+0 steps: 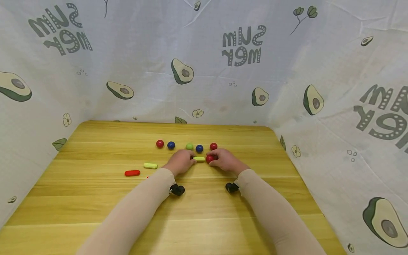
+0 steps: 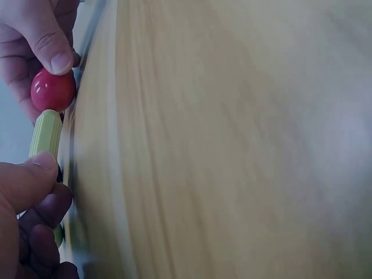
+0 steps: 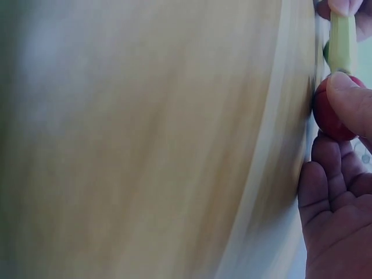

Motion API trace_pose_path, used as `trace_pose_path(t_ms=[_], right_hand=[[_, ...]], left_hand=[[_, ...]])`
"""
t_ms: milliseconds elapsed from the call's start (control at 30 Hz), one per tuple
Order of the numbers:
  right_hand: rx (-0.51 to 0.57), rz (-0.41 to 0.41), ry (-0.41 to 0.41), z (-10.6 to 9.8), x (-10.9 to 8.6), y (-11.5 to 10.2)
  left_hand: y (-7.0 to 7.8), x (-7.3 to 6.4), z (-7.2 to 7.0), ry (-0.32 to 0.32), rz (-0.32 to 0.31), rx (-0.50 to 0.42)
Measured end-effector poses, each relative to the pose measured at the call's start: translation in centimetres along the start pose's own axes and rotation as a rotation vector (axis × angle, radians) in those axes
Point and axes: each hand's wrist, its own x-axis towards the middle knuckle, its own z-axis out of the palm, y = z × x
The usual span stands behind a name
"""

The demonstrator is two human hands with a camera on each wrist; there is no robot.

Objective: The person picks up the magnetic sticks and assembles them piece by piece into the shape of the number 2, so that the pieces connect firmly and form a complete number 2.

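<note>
Over the middle of the table my left hand pinches a short yellow-green ridged rod between thumb and fingers. Facing it, my right hand holds a red ball between thumb and fingers. In the left wrist view the free end of the yellow-green rod meets the red ball. The right wrist view also has the rod end-on against the ball, partly covered by my thumb.
Beyond my hands lie a red ball, two blue balls, a green ball and another red ball. At the left are a yellow-green rod and a red rod. My left sleeve mostly hides another red piece. Printed cloth surrounds the table.
</note>
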Motion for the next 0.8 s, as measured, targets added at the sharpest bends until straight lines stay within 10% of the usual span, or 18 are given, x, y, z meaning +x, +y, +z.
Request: trace_pose_path(t_ms=[800], right_hand=[[0.041, 0.01, 0.003, 0.04, -0.13, -0.33]], left_hand=[[0.09, -0.3, -0.32, 0.0, -0.021, -0.024]])
